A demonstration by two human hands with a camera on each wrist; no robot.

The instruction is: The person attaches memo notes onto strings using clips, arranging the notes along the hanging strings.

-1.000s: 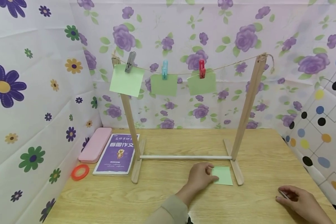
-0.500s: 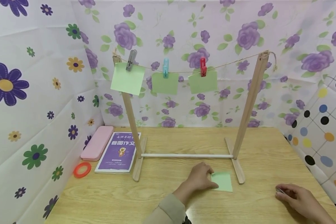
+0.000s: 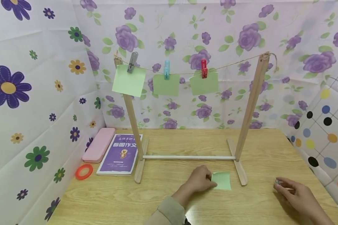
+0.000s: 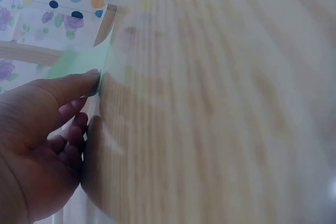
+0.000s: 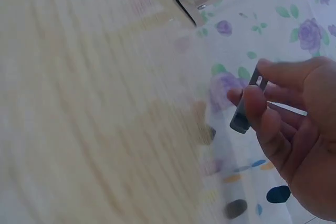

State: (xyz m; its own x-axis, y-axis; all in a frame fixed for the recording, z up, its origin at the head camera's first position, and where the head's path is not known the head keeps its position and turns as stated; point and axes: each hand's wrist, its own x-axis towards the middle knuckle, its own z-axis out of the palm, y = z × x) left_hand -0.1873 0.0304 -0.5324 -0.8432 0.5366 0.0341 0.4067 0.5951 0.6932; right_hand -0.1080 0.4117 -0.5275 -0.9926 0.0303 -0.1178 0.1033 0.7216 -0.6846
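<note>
My left hand [image 3: 198, 180] pinches the left edge of a green sticky note [image 3: 222, 181] low over the table. In the left wrist view the thumb lies on the note [image 4: 79, 62], with the other fingers curled below. At the right, my right hand [image 3: 299, 196] holds a grey clothespin [image 5: 240, 121] between thumb and fingers, just above the table. Behind them, a string on a wooden stand [image 3: 250, 107] bears three green notes. A grey clothespin [image 3: 132, 62] grips the left note, a light blue clothespin [image 3: 166, 70] the middle one, a red clothespin [image 3: 204, 68] the right one.
A white rod [image 3: 188, 157] joins the stand's feet behind the left hand. Left of the stand lie a purple book [image 3: 119, 156], a pink case [image 3: 99, 145] and a red tape roll [image 3: 84, 172]. Patterned cloth surrounds the wooden table [image 3: 124, 203].
The left hand has drawn the green note slightly nearer and to the left. The right hand has turned the grey clothespin a little in its fingers. The hanging notes stay as they were.
</note>
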